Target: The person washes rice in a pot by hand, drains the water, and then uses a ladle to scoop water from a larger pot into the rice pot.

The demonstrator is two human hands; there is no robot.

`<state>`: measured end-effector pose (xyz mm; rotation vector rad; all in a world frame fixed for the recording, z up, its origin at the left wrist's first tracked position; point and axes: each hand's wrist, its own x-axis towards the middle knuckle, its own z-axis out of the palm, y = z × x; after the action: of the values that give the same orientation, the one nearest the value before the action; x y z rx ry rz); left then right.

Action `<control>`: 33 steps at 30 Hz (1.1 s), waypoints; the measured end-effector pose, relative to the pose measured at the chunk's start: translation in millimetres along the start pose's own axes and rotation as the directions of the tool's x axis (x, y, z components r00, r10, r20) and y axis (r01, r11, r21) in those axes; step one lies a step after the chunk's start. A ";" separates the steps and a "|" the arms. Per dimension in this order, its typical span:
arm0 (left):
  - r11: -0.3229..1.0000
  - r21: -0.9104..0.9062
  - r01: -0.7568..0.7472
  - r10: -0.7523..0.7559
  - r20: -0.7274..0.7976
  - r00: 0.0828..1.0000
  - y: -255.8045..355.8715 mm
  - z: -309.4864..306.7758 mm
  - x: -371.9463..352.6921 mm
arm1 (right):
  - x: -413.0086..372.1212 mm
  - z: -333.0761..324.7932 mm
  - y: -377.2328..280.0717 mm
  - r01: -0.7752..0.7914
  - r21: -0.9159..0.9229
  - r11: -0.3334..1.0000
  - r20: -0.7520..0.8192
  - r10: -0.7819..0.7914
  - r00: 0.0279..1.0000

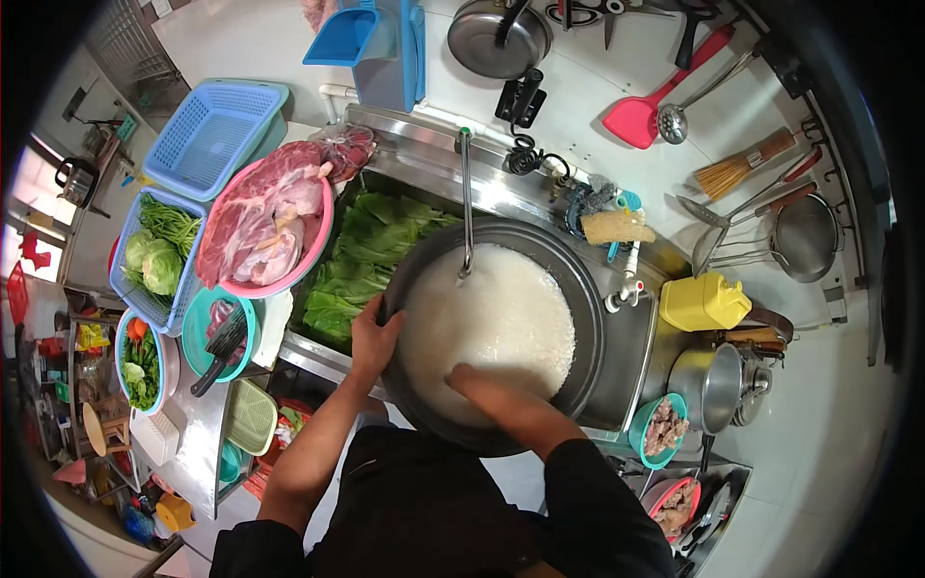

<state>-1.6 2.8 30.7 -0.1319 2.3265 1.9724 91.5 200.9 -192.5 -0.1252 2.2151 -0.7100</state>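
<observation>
A large dark round pot (590, 318) rests over the steel sink, filled with cloudy white water and what looks like rice (520, 308). The curved faucet (467, 202) reaches over it. My left hand (376, 337) grips the pot's left rim, thumb on the inner side and fingers around the outside. My right hand (472, 385) dips into the cloudy water near the front of the pot. Its fingers are under the surface, so their pose and anything in them are hidden. Green leaves (356, 250) lie in the sink basin just left of the pot.
Left of the sink are a pink basin of raw meat (279, 217), a blue basket of vegetables (159, 255), and a cleaver (222, 352) across a teal bowl. On the right stand a yellow jug (703, 302), a metal pot (708, 385) and a teal bowl of meat pieces (665, 429).
</observation>
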 end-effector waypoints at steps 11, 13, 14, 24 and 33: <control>0.996 0.052 0.072 -0.066 -0.103 0.992 -11.2 2.7 -2.5 | 64.3 -174.6 50.1 -0.262 -0.640 0.722 -0.192 0.180 0.965; 0.990 0.084 0.113 -0.103 -0.113 0.988 -9.0 2.5 -4.0 | 59.1 -192.2 67.3 -0.287 -0.698 0.656 -0.183 0.225 0.957; 0.993 0.063 0.097 -0.090 -0.114 0.989 -10.1 2.9 -4.2 | 52.4 -198.8 77.8 -0.285 -0.725 0.627 -0.158 0.252 0.955; 0.994 0.025 0.105 -0.102 -0.096 0.990 1.0 3.7 -4.2 | -94.9 -206.6 71.0 -0.386 0.043 0.921 0.194 0.371 0.908; 0.992 0.117 0.048 -0.043 -0.046 0.998 3.3 4.6 0.5 | -37.8 -39.9 48.1 -0.033 0.335 0.942 -0.059 0.056 0.997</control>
<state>-2.5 7.9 33.1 -0.2196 2.4371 1.8231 95.2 270.7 -171.7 0.1213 2.1182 -1.0659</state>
